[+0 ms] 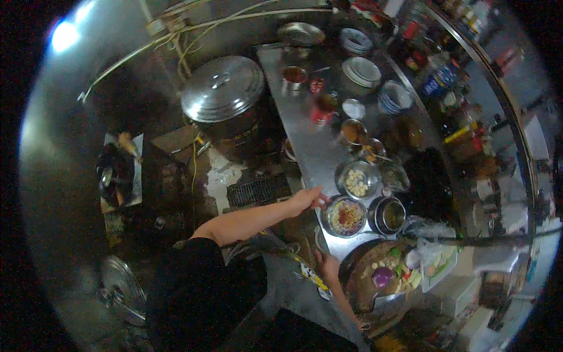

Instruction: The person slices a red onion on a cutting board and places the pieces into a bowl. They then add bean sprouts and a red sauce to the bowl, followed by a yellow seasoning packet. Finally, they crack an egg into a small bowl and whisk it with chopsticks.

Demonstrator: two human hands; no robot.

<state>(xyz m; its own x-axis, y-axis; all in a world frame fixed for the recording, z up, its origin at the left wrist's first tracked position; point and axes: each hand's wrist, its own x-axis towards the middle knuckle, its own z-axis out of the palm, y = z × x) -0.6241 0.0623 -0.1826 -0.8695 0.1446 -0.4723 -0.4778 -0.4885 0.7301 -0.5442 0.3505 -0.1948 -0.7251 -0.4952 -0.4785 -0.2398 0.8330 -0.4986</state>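
My left hand point(311, 199) reaches over the edge of the steel counter, its fingers beside a metal bowl point(326, 227). The fingers are blurred, so I cannot tell if they grip anything. Inside that bowl is pale chopped food point(347, 216) with red-brown seasoning on top. Lower down, my right hand point(327, 266) is at the counter's edge, near a pale curved rim point(319, 240) that may belong to a bowl; its grip is unclear. Beyond the seasoned bowl stand a steel bowl with pale peeled cloves or pieces point(357, 183) and a steel pot point(377, 215).
A round wooden chopping block point(363, 273) carries a purple onion point(382, 277), cut vegetables and a cleaver point(389, 299). Plates point(361, 70), stacked bowls point(396, 97) and a seasoning tub point(353, 131) stand along the counter point(292, 127). A large lidded pot point(223, 88) is to the left.
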